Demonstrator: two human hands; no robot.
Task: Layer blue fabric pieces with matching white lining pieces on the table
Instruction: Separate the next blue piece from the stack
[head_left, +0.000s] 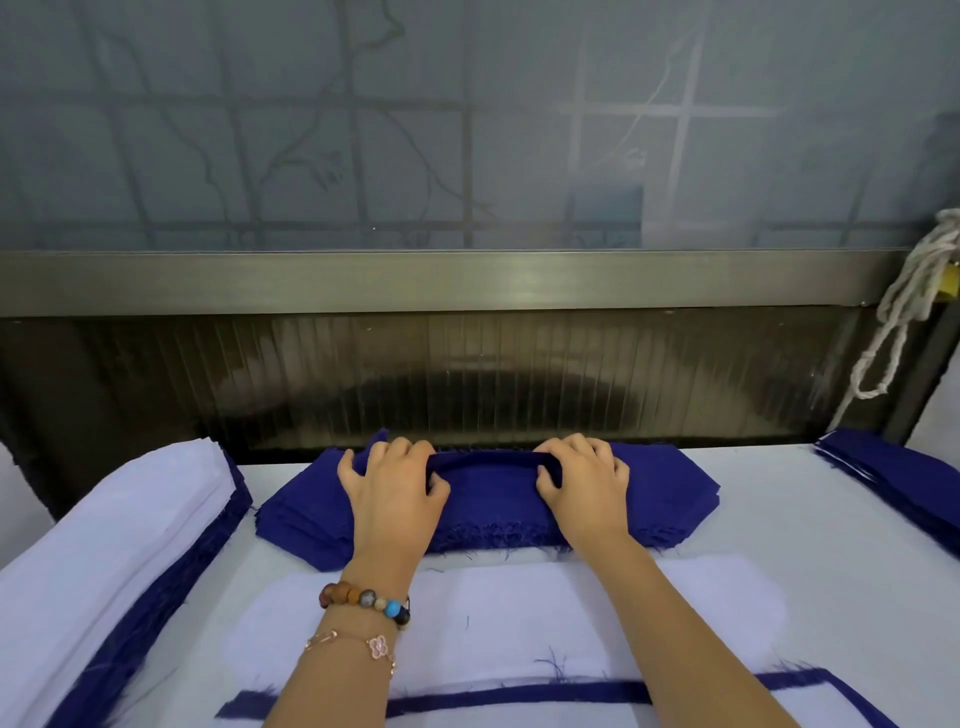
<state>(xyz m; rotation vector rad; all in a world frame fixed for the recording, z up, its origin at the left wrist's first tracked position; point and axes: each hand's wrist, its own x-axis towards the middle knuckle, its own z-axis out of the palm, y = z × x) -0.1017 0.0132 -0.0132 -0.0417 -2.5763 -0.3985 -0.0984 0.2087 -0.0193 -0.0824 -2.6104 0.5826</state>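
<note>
A stack of dark blue fabric pieces (670, 483) lies at the far middle of the table. My left hand (389, 488) and my right hand (584, 486) both rest on this stack. Each pinches the top blue piece (485, 460), whose far edge is lifted into a raised fold between them. A white lining piece (498, 618) lies flat in front of the stack, under my forearms. Near the front edge sits a layered blue piece with white lining on it (519, 693).
A tall pile of white lining over blue pieces (104, 545) fills the left side. Another blue stack (904, 478) lies at the far right. A dark ribbed panel (467, 374) and a metal sill stand right behind the table. A white rope (904, 306) hangs at right.
</note>
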